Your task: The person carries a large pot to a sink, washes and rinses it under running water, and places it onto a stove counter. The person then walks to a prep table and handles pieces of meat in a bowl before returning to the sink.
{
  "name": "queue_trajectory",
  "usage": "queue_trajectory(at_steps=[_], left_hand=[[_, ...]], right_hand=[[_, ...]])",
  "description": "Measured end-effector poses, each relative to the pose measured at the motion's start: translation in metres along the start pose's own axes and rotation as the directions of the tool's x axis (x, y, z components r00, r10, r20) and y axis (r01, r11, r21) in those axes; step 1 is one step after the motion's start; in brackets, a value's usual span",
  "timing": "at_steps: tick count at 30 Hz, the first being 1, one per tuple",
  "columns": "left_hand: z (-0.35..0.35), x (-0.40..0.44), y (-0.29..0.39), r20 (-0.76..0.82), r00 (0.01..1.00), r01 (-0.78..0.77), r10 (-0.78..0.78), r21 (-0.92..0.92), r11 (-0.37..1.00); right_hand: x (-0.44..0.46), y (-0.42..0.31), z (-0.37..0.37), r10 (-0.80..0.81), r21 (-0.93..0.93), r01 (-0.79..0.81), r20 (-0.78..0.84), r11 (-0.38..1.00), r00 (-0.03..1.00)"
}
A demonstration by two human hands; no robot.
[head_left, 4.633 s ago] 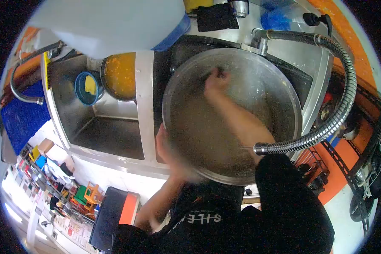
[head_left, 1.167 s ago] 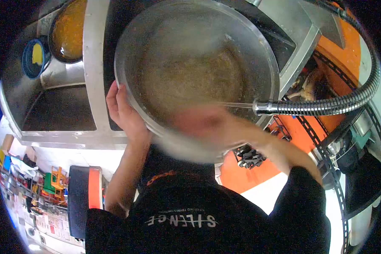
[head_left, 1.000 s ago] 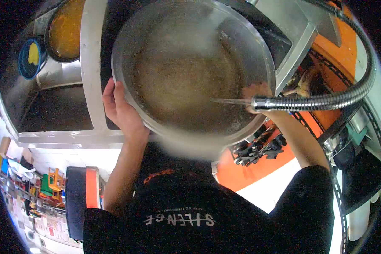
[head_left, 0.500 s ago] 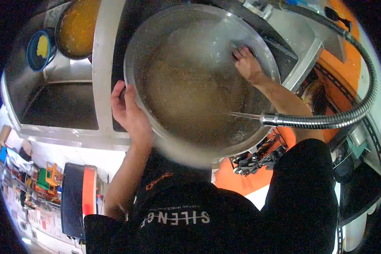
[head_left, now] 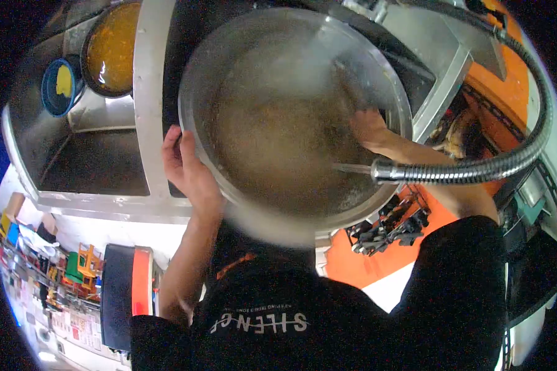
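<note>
A large metal pot point(head_left: 195, 117) lies tilted, its wide mouth facing me and its inside murky brown-grey. My left hand point(head_left: 189, 170) is closed on the rim at the left side, thumb and fingers on either side of the edge. Inside the pot, my right hand point(head_left: 370, 130) presses against the right wall. Its fingers are curled and smeared by motion, and what lies under them cannot be made out. A flexible metal hose point(head_left: 452, 173) crosses over my right forearm, and a thin stream of water runs from its nozzle point(head_left: 380, 170) into the pot.
At left is a steel sink basin point(head_left: 96, 162) with a pan of orange liquid point(head_left: 112, 49) and a blue round container point(head_left: 59, 102) holding something yellow. A steel divider point(head_left: 150, 111) separates it from the pot. Dark utensils point(head_left: 390, 232) hang below right.
My right hand has moved down along the pot's inner wall, toward me, and is more blurred. My left hand stays on the rim. The water still runs.
</note>
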State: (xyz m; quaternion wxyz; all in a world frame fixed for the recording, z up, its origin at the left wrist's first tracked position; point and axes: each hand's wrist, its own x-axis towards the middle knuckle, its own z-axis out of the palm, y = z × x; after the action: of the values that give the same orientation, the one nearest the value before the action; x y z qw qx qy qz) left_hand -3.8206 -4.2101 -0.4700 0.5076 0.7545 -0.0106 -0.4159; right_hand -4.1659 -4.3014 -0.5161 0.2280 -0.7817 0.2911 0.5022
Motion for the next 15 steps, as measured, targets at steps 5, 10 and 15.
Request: queue_trajectory(at_steps=[5,10,15], left_hand=[[0.001,0.001,-0.003,-0.016,0.999,0.029,-0.029,-0.005,1.000],[0.004,-0.003,0.004,0.006,1.000,-0.005,0.005,-0.029,1.000],[-0.001,-0.001,0.003,-0.043,0.996,-0.075,0.079,0.083,0.994]], right_hand=[[-0.017,0.030,-0.067,-0.198,0.381,0.024,0.424,0.924,0.884],[0.009,0.068,-0.030,0.108,0.008,-0.108,0.067,0.994,0.992],[-0.034,0.042,-0.014,-0.072,0.077,0.071,0.018,0.995,0.997]])
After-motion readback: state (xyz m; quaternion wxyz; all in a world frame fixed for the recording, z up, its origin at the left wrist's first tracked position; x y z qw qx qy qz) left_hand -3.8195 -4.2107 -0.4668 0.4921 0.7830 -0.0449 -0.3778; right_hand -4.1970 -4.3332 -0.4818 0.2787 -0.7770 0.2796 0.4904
